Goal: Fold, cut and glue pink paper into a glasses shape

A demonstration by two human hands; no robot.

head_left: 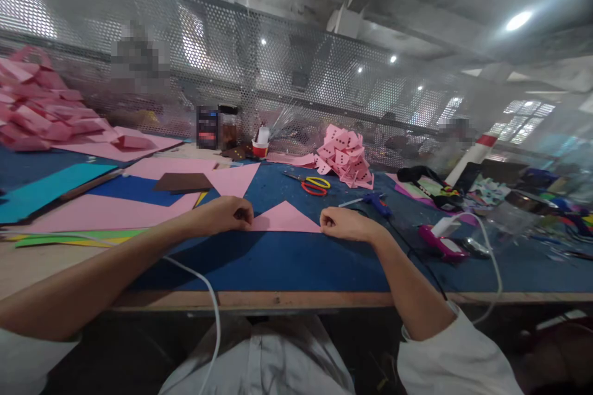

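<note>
A pink paper triangle [286,220] lies on the blue table mat [287,262], its peak pointing away from me and its long edge toward me. At its left corner my left hand [227,214] is closed, with curled fingers pinching the paper. My right hand [345,223] pinches the opposite corner the same way. Beyond the paper, scissors [315,184] with red and yellow handles lie on the mat. Just past my right hand rests a blue glue gun [376,202]. Both sets of fingertips are partly hidden by the hands themselves.
Pink, blue, brown and teal sheets [60,188] cover the left side. Dotted pink pieces [345,154] are heaped at the back, and a larger pink pile [39,105] stands far left. A white cable [208,287] hangs over the front edge. A magenta device [442,242] sits right.
</note>
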